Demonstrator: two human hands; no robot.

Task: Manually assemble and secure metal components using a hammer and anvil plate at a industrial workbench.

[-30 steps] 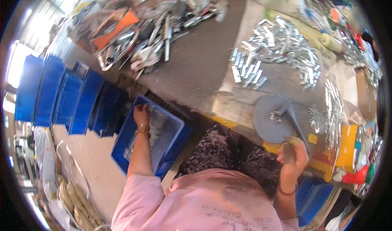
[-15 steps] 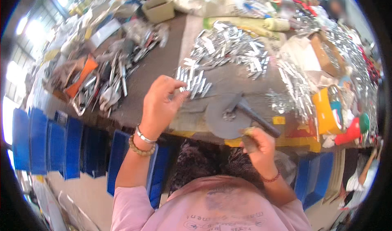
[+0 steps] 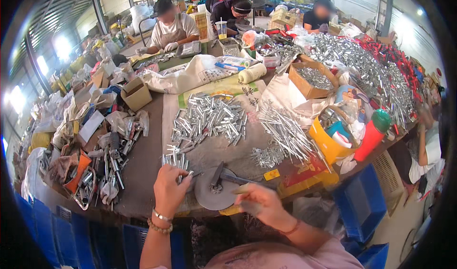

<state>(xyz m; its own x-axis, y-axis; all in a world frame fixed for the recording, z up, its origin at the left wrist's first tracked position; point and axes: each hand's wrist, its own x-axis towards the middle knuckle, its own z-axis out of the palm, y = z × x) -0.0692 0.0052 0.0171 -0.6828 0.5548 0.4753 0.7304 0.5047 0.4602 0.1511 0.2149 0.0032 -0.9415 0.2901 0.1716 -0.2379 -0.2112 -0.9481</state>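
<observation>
Viewing remotely, I log: left hand (image 3: 170,189), fingertips pinching a silver metal piece (image 3: 190,173) near the matching heap (image 3: 209,119); right hand (image 3: 263,203), blurred, grip unreadable; hammer (image 3: 238,178) across round grey plate (image 3: 205,198), handle rightward, presumably for ready reach.

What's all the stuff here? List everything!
table: one, brown, centre
disc: one, grey, near edge
hammer: one, dark, over disc
short metal pieces: many, silver, table's middle
metal rods: many, silver, right of those
large metal heap: one, silver, far right
tool pile: one, mostly silver, left
cardboard boxes: at least two, brown, towards back
yellow container: one, yellow, right
red container: one, green-lidded, right
blue bins: several, blue, below both sides
other clutter: uncountable, mixed colours, all around
other people: at least four, mixed clothes, back and far right
left hand: one, bare, by the short pieces
right hand: one, blurred, near hammer handle
</observation>
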